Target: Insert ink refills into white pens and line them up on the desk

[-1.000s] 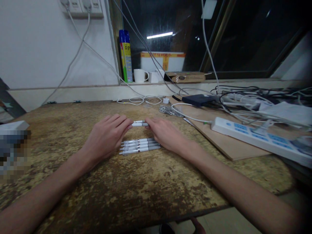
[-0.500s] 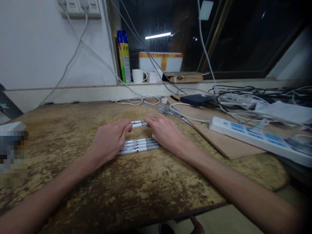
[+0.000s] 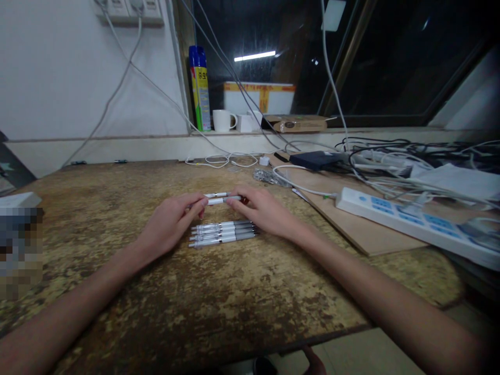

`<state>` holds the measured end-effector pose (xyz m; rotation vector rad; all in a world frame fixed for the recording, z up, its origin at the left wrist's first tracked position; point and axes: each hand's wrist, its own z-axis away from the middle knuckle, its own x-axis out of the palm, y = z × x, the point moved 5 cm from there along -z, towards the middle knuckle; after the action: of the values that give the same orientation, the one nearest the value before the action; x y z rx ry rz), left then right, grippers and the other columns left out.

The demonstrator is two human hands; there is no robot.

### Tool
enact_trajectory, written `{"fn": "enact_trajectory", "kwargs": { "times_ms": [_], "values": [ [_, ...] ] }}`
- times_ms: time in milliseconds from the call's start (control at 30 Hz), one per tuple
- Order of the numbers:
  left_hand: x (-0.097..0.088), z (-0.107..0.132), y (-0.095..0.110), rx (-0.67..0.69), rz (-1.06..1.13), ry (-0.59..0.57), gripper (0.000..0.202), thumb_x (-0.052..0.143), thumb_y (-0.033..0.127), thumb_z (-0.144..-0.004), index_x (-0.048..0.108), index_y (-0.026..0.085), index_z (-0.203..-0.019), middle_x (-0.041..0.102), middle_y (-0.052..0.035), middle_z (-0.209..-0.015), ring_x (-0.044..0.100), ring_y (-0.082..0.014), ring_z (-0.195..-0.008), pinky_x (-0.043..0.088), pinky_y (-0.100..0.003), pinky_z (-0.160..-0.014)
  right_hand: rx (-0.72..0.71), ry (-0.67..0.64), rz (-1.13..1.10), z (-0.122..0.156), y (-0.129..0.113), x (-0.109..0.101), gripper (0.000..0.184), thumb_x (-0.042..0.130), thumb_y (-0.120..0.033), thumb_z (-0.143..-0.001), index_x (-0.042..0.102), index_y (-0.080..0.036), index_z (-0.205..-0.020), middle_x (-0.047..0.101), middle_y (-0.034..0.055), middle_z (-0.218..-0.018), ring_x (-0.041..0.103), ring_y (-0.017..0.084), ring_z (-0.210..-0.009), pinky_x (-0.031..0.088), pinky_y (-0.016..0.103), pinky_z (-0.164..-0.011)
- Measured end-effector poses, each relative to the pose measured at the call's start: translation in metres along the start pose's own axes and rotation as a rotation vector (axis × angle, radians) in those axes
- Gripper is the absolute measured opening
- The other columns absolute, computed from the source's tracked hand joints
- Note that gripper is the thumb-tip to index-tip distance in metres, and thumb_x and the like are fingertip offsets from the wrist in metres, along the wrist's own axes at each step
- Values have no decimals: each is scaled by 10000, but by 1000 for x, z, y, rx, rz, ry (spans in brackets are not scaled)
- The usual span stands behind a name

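Note:
A white and grey pen (image 3: 217,201) is held level above the table, pinched at its left end by my left hand (image 3: 170,219) and at its grey right end by my right hand (image 3: 262,209). Just behind it lies a second similar pen (image 3: 217,195), its ends partly covered by my fingers; I cannot tell whether it is touched. Nearer to me, several more white and grey pens (image 3: 222,239) lie side by side in a row. The right tips of that row come close under my right hand.
The worn wooden table (image 3: 219,302) bears a brown board (image 3: 363,229) with a white power strip (image 3: 414,221) at right. Tangled cables (image 3: 390,151) and a dark box (image 3: 315,159) sit behind. A small clear plastic bag (image 3: 269,177) lies beyond my hands. A mug (image 3: 223,121) and spray can (image 3: 200,91) stand on the sill.
My left hand has shifted slightly left, uncovering the left ends of the row of pens. The fingers of my right hand have moved a little lower and left along the held pen.

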<state>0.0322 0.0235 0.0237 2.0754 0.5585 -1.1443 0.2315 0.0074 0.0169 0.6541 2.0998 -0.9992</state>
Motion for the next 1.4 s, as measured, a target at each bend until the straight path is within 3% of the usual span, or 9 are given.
{"fn": "enact_trajectory", "kwargs": {
  "times_ms": [167, 267, 400, 600, 733, 933, 1100, 1267, 1400],
  "values": [
    [0, 2, -2, -1, 54, 6, 395, 418, 442, -1058, 606, 203, -807, 608, 21, -699, 543, -163, -649, 356, -290, -642, -34, 34, -170, -1, -3, -3, 115, 615, -279, -979, 679, -188, -1010, 727, 43, -982, 642, 178, -904, 456, 290, -812],
    [0, 3, -3, 7, 55, 0, 402, 416, 441, -1062, 611, 200, -806, 612, 18, -706, 547, -163, -659, 359, -289, -649, -9, 31, -241, -1, -2, -1, 165, 657, -297, -950, 674, -189, -1073, 735, 50, -1050, 649, 178, -926, 467, 289, -811],
    [1, 3, -2, 21, 69, -13, 401, 412, 436, -1069, 611, 192, -821, 628, 11, -733, 560, -167, -687, 366, -284, -665, 36, -25, -249, -1, 1, 3, 291, 528, -395, -1026, 722, -179, -1013, 741, 49, -956, 638, 178, -861, 443, 293, -749],
    [1, 4, 0, 22, 70, -22, 404, 424, 435, -1068, 612, 183, -814, 598, 17, -706, 544, -160, -665, 349, -279, -656, 0, 8, -379, -2, 2, 3, 204, 669, -323, -941, 693, -170, -1074, 740, 62, -1033, 648, 179, -894, 466, 299, -781],
    [0, 4, 1, 14, 71, -19, 409, 427, 437, -1063, 609, 180, -803, 596, 18, -702, 543, -158, -661, 347, -276, -652, 32, -20, -313, -1, 2, 3, 266, 559, -375, -1009, 735, -176, -1017, 751, 52, -956, 641, 178, -846, 443, 303, -745],
    [2, 3, 1, 24, 56, -25, 405, 426, 423, -1062, 612, 182, -794, 590, 20, -688, 532, -152, -646, 342, -277, -642, 3, 1, -360, 0, -1, 0, 189, 670, -296, -939, 701, -166, -1072, 749, 64, -1040, 650, 178, -909, 456, 290, -779],
    [1, 4, 1, 31, 76, -20, 405, 429, 423, -1064, 616, 183, -796, 616, 17, -706, 550, -155, -669, 358, -277, -656, 30, -14, -277, 0, -1, 2, 245, 573, -354, -1004, 742, -176, -996, 754, 48, -948, 641, 179, -855, 429, 298, -745],
    [2, 4, 1, 19, 87, -25, 394, 432, 415, -1067, 608, 181, -804, 610, 20, -707, 549, -153, -669, 356, -276, -657, -26, 25, -319, 0, -4, -1, 175, 689, -299, -926, 705, -166, -1040, 744, 60, -1025, 651, 182, -917, 455, 297, -797],
    [3, 4, 3, 28, 95, -25, 392, 435, 415, -1067, 615, 179, -811, 618, 17, -715, 554, -157, -673, 361, -277, -663, 24, -13, -286, 0, -3, 1, 247, 590, -376, -993, 734, -176, -1012, 752, 53, -967, 645, 181, -866, 442, 304, -761]
  ]
}}
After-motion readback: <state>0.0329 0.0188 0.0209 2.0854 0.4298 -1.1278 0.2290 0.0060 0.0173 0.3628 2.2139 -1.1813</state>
